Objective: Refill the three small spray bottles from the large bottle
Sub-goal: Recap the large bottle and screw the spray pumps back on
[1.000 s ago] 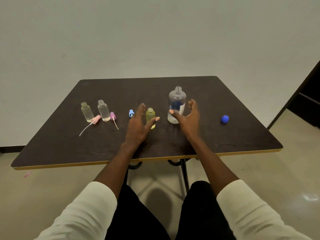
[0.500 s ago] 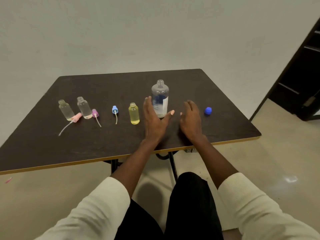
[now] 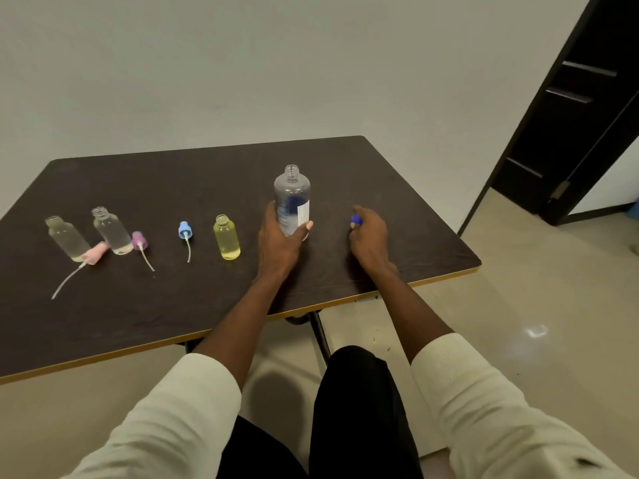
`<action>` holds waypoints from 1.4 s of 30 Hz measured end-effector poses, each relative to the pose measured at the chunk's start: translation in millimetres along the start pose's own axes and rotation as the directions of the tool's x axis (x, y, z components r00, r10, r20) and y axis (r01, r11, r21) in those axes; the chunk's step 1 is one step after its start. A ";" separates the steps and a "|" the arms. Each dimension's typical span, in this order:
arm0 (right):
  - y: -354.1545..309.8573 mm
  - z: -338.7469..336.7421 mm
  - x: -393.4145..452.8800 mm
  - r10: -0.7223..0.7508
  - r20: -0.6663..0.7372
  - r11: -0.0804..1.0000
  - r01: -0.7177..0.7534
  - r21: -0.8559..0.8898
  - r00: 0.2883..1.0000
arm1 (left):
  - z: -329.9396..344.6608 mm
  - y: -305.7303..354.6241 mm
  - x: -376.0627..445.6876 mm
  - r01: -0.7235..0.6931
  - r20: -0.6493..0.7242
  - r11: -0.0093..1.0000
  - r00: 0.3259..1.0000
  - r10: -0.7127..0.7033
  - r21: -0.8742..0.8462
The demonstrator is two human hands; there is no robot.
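The large clear bottle (image 3: 292, 198) stands upright and uncapped on the dark table (image 3: 173, 305). My left hand (image 3: 278, 242) grips its lower body. My right hand (image 3: 368, 236) curls its fingers round the blue cap (image 3: 355, 220) to the right of the bottle. To the left stand three small open bottles: a yellow bottle (image 3: 227, 238), a clear bottle (image 3: 112, 229) and another clear bottle (image 3: 65, 238). Their spray heads lie beside them: a blue spray head (image 3: 184, 231), a purple spray head (image 3: 140, 240) and a pink spray head (image 3: 95, 253), each with a dip tube.
The table's yellow front edge (image 3: 345, 299) runs just below my wrists. A white wall stands behind the table. A dark door (image 3: 570, 108) hangs open at the right over a tiled floor. My dark trousers (image 3: 356, 392) fill the lower middle.
My left hand moved from beside the yellow bottle to the large bottle and took hold of it. My right hand left the large bottle, moved right and closed on the blue cap.
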State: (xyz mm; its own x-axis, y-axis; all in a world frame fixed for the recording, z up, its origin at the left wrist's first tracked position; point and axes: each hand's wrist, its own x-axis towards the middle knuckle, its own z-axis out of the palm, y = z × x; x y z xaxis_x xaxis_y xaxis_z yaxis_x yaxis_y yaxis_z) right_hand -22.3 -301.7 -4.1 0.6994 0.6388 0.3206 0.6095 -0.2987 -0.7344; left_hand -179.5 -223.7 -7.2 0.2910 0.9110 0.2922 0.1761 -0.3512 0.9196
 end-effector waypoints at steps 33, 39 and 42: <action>-116.8 14.4 27.0 -0.214 -0.035 0.857 0.205 0.473 0.976 | -2.7 0.6 0.7 0.028 0.016 0.997 1.000 -0.027 -0.078; -121.9 14.4 24.9 -0.333 -0.032 0.877 0.322 0.358 0.942 | -2.3 3.2 -0.2 0.055 0.016 0.996 0.998 -0.054 -0.068; -123.8 7.2 31.7 -0.397 0.160 0.898 0.347 0.270 0.904 | -1.9 3.4 0.1 0.037 0.006 0.997 0.999 -0.037 -0.064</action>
State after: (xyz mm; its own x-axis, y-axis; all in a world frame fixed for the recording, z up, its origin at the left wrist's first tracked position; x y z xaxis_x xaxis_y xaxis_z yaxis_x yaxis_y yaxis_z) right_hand -78.3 -239.3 92.7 0.3304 0.8092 0.4859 0.6894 0.1448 -0.7098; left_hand -180.6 -224.4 -3.5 0.2900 0.9220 0.2565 0.1265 -0.3026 0.9447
